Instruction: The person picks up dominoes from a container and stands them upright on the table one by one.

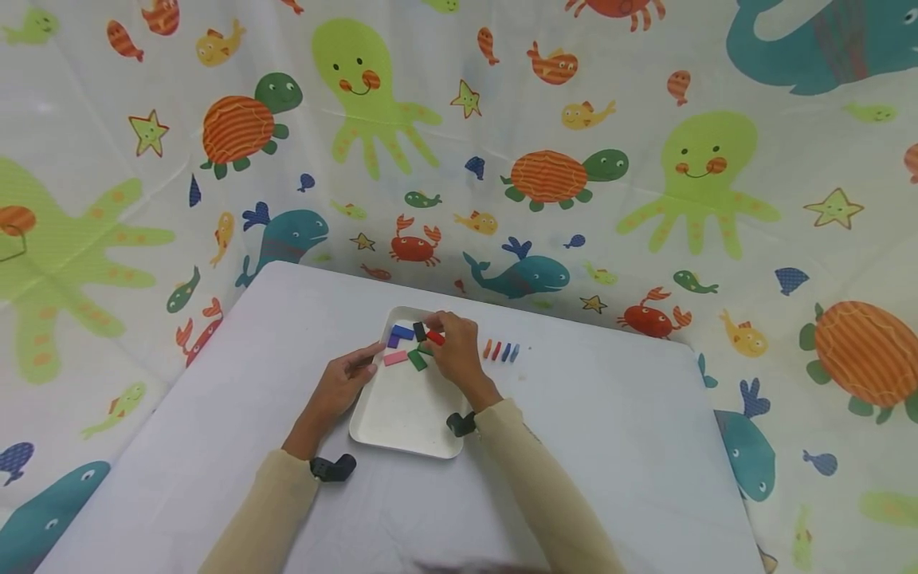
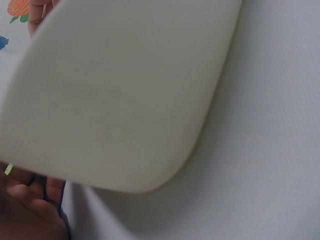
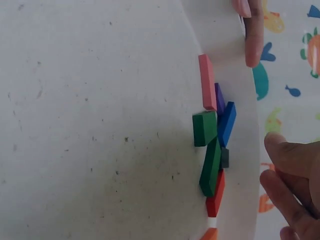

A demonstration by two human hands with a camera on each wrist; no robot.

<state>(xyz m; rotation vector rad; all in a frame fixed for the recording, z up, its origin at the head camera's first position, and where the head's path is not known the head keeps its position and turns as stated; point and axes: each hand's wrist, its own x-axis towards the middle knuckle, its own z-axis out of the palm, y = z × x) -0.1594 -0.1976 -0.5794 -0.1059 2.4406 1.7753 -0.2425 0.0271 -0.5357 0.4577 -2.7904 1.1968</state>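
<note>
A white tray [image 1: 405,406] holds several small blocks at its far end: a pink block [image 1: 396,359], blue, purple and black ones, green ones and a red block [image 1: 435,338]. My left hand [image 1: 343,387] grips the tray's left rim, thumb and fingers at the edge; part of that hand [image 2: 30,210] shows below the tray [image 2: 120,100] in the left wrist view. Over the far right corner is my right hand [image 1: 455,347], close to the red block. In the right wrist view its fingers [image 3: 285,200] are slightly bent and apart, with no block visible between them.
Right of the tray, several small sticks stand in a row on the white table [image 1: 610,430], among them an orange stick [image 1: 488,348] and a red stick [image 1: 496,351]. A curtain [image 1: 430,263] printed with sea animals hangs behind the table.
</note>
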